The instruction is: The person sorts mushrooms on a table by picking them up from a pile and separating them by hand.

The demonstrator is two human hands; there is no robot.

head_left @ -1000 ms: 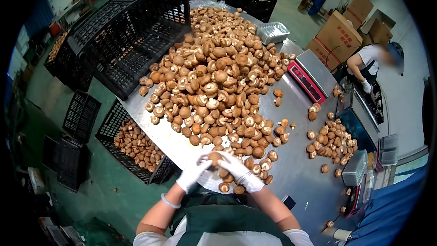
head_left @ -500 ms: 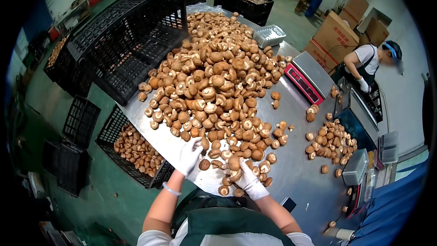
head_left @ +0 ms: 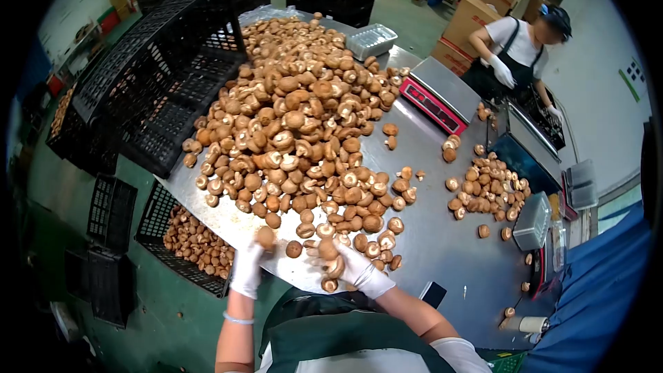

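Observation:
A large heap of brown shiitake mushrooms point(head_left: 297, 117) covers the metal table point(head_left: 428, 249). My gloved left hand point(head_left: 247, 269) is closed on one mushroom point(head_left: 265, 237) at the table's near left edge, above white scraps. In my gloved right hand point(head_left: 353, 266) are mushrooms, with a round brown cap point(head_left: 328, 249) at the fingertips and another beneath it. Loose mushrooms point(head_left: 385, 240) lie close around the right hand. Below the left edge of the table, a black crate point(head_left: 155, 224) holds more mushrooms.
A tilted black crate point(head_left: 173, 76) rests against the heap. To the right are a red scale point(head_left: 435, 107), a smaller mushroom pile point(head_left: 490, 186) and clear trays point(head_left: 532, 221). A phone point(head_left: 433, 294) lies at the near edge. A co-worker point(head_left: 518, 48) stands at the far right.
My left hand has pulled back from the heap toward the near left edge, now with a mushroom in it. My right hand still holds mushrooms. The view has shifted, and the co-worker has raised one hand.

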